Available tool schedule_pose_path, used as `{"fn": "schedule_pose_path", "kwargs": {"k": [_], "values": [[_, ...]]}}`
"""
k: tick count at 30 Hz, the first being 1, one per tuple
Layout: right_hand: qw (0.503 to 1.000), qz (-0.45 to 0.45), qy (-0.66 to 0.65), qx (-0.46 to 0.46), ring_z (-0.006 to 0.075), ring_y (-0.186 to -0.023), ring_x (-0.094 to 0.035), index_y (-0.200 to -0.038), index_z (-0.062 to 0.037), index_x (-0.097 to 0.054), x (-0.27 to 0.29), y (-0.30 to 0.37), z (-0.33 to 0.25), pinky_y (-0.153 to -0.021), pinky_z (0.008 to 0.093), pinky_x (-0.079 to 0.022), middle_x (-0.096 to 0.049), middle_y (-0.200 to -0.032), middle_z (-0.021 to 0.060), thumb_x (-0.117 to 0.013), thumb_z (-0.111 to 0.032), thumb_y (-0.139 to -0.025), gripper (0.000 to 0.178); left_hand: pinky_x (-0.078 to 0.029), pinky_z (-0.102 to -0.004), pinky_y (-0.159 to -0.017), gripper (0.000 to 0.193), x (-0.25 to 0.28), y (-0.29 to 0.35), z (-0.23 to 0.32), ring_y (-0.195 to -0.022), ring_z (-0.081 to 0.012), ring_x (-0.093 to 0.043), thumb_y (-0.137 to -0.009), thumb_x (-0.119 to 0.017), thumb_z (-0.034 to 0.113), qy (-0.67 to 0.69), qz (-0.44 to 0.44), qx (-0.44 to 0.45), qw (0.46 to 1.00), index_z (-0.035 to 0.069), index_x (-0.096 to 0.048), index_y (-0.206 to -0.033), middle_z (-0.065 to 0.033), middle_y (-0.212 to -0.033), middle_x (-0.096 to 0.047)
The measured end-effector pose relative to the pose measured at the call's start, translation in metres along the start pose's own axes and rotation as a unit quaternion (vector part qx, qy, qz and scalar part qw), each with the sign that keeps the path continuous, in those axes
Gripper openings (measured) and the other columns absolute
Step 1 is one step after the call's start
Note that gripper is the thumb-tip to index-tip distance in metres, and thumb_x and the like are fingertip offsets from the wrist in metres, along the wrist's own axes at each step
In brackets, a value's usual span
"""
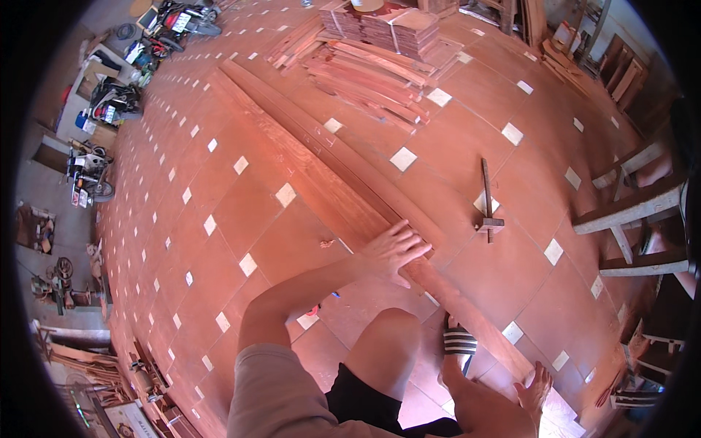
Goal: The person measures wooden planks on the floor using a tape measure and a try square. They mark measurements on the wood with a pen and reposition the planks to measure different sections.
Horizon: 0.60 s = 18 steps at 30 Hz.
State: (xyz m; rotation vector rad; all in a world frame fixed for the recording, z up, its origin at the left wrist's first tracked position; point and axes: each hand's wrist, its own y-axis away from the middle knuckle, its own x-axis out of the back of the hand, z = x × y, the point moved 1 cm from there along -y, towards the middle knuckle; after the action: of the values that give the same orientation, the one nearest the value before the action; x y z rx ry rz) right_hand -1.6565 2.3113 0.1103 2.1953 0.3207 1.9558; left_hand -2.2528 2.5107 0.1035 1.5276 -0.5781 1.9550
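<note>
The long reddish-brown wooden planks lie side by side on the terracotta tiled floor, running from the stacked timber pile at the far end down to the person's feet.

Risk, as judged: the planks are long and narrow; pressed at one end only, they could pivot or slide on the smooth tile. A bare palm on sawn wood invites splinters. The striped sandal sits just beside the plank edge, so a shifting board could catch the foot.

Condition: surfaces appear flat, straight-grained and uniformly reddish; no cracks can be made out.

The left hand lies flat, fingers spread wide, pressing on the planks and gripping nothing. The right hand is not in view.

A dark metal hammer lies apart to the right.
</note>
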Motion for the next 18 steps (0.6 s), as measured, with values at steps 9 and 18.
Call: {"fn": "schedule_pose_path", "kwargs": {"k": [9, 18], "values": [[0.992, 0.118, -0.015, 0.046, 0.0445, -0.1, -0.06, -0.111, -0.0059, -0.057, -0.045, 0.007, 0.009, -0.095, 0.0565, -0.043, -0.065, -0.101, 0.0183, -0.096, -0.024, -0.05, 0.075, -0.047, -0.0436, -0.097, 0.079, -0.013, 0.028, -0.022, -0.115, -0.0303, -0.061, -0.072, -0.078, 0.072, -0.036, 0.049, -0.044, 0.997, 0.007, -0.067, -0.115, -0.0142, -0.121, -0.066], [0.996, 0.008, 0.006, 0.085, 0.0373, -0.111, -0.062, -0.12, -0.0119, -0.062, 0.024, 0.0, -0.024, -0.103, 0.0536, -0.046, -0.066, -0.116, 0.0142, -0.095, -0.031, -0.056, 0.074, -0.05, -0.0478, -0.108, 0.084, 0.02, 0.107, -0.009, -0.12, -0.0358, -0.065, -0.065, -0.089, 0.065, -0.033, 0.105, 0.043, 0.993, 0.005, -0.071, -0.12, -0.0175, -0.127, -0.069]]}}
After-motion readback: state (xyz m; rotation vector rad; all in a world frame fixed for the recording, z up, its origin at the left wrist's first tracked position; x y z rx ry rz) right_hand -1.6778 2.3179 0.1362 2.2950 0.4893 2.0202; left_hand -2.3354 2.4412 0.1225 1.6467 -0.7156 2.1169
